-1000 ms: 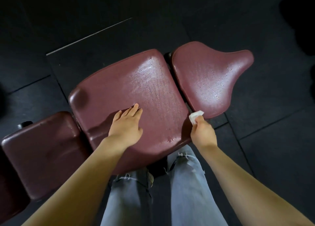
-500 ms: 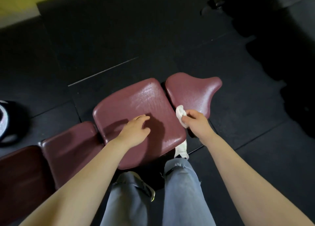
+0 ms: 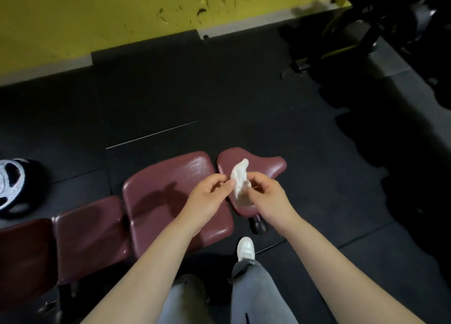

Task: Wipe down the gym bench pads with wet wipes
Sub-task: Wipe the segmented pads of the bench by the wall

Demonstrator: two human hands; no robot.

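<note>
A crumpled white wet wipe (image 3: 239,177) hangs in the air between my two hands, above the gap between two maroon bench pads. My left hand (image 3: 210,196) pinches its left edge and my right hand (image 3: 266,196) grips its right side. Below lie the large square seat pad (image 3: 166,191), glossy with moisture near its far edge, and the small saddle-shaped end pad (image 3: 266,163). Two more maroon pads (image 3: 90,233) continue to the left. Neither hand touches a pad.
A grey weight plate (image 3: 9,184) lies on the black rubber floor at the left. A yellow wall (image 3: 122,13) runs along the back. Dark gym machinery (image 3: 380,18) stands at the far right. My white shoe (image 3: 246,248) is beside the bench foot (image 3: 258,226).
I have straightened up, so the bench looks smaller and farther. My left hand lifted off the seat pad and joined the right hand on the wipe, which is now raised off the pads.
</note>
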